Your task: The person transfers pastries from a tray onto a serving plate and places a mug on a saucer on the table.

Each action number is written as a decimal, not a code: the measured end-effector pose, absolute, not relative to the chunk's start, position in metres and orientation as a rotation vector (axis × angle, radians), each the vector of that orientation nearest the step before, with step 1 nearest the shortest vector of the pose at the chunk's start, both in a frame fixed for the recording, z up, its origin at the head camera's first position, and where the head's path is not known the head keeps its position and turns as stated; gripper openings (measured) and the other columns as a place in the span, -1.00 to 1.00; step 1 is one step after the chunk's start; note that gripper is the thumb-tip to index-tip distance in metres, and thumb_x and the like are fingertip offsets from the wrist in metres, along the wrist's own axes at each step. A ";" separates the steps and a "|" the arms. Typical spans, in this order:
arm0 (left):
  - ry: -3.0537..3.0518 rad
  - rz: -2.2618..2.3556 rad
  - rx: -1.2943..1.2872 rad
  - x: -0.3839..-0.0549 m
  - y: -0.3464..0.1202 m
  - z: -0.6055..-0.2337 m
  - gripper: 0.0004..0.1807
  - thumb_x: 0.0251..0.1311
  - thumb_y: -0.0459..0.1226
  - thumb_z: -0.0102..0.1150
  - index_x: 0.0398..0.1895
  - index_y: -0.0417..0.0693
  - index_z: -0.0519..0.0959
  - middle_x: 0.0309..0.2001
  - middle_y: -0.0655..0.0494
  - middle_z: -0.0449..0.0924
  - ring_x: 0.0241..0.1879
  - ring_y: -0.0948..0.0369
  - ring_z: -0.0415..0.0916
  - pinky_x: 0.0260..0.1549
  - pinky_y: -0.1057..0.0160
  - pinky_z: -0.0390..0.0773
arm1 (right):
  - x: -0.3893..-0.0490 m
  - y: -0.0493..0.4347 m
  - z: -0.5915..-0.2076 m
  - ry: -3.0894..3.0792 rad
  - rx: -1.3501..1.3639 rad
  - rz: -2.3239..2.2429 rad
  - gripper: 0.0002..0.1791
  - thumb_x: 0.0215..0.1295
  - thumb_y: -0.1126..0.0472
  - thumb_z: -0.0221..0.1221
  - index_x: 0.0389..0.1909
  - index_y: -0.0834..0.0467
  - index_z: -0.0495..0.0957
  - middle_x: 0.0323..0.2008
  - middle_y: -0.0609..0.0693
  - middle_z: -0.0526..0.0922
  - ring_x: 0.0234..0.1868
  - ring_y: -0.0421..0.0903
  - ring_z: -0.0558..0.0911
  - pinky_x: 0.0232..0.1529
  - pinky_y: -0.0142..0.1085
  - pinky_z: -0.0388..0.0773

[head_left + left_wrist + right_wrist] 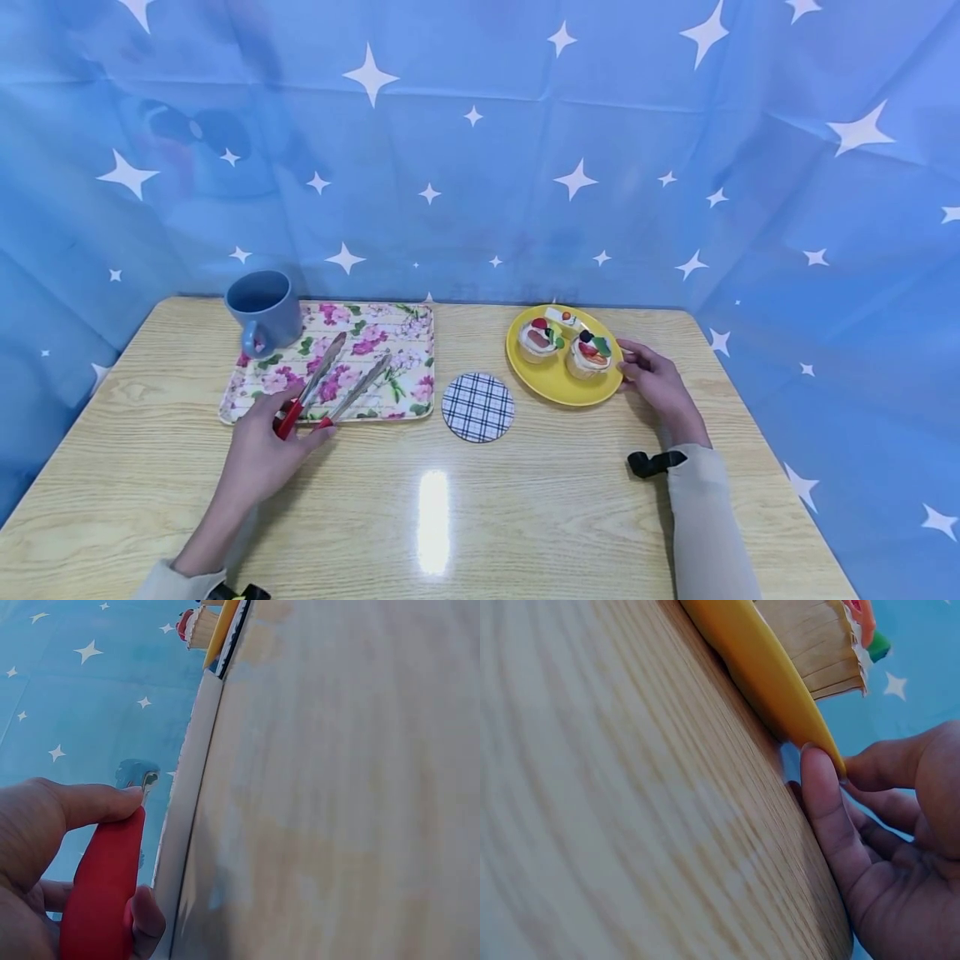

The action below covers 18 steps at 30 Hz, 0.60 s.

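My left hand point(264, 450) grips a pair of metal tongs point(362, 388) by the red handles point(105, 885). Their two arms stand spread over the floral tray point(408, 392) on the left. At the right, my right hand point(660, 387) pinches the rim of a yellow plate point(551, 385), thumb on one side and fingers on the other in the right wrist view. Two toy-like cupcakes point(538, 343) with fruit toppings sit on this plate, along with a small white cake piece point(562, 317) behind them.
A blue mug point(273, 312) stands on the tray's back left corner, handle toward me. Between tray and plate lies a round checkered coaster point(478, 407). The wooden table point(540, 508) ends at a blue star-patterned cloth point(480, 150) behind.
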<state>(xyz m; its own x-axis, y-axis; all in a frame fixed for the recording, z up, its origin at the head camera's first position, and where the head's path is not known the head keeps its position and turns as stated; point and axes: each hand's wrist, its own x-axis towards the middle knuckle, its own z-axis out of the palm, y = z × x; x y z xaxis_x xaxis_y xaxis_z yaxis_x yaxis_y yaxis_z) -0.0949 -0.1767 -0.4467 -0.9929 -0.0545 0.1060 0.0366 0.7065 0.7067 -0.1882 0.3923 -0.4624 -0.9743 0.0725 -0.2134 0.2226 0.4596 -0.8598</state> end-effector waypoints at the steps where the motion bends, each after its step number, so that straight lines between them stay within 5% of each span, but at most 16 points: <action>1: -2.784 -1.154 0.018 -0.093 -0.177 -0.447 -0.17 0.05 -0.08 0.58 0.35 -0.27 0.47 -0.24 -0.12 0.51 -0.50 0.17 0.38 -0.55 0.31 0.39 | -0.188 0.392 -0.462 2.556 0.262 -1.539 -0.42 0.62 0.11 -0.02 0.58 0.04 0.20 0.27 0.21 0.38 -0.03 -0.24 0.56 -0.07 -0.40 0.68; 18: -2.791 -1.153 0.334 -0.069 -0.179 -0.446 -0.11 0.04 0.00 0.57 0.36 -0.27 0.44 -0.15 -0.16 0.49 -0.38 0.11 0.43 -0.47 0.29 0.37 | -0.190 0.392 -0.464 2.568 0.247 -1.543 -0.42 0.62 0.12 -0.02 0.58 0.08 0.20 0.24 0.18 0.39 -0.04 -0.25 0.57 -0.08 -0.39 0.68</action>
<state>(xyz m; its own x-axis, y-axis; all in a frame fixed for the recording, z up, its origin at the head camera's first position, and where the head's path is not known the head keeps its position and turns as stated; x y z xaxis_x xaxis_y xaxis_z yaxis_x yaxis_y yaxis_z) -0.0686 -0.1794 -0.4459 -0.9705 -0.2408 0.0118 -0.1623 0.6888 0.7066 -0.1897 0.3923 -0.4641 -0.9774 0.0706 -0.1994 0.2092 0.4620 -0.8619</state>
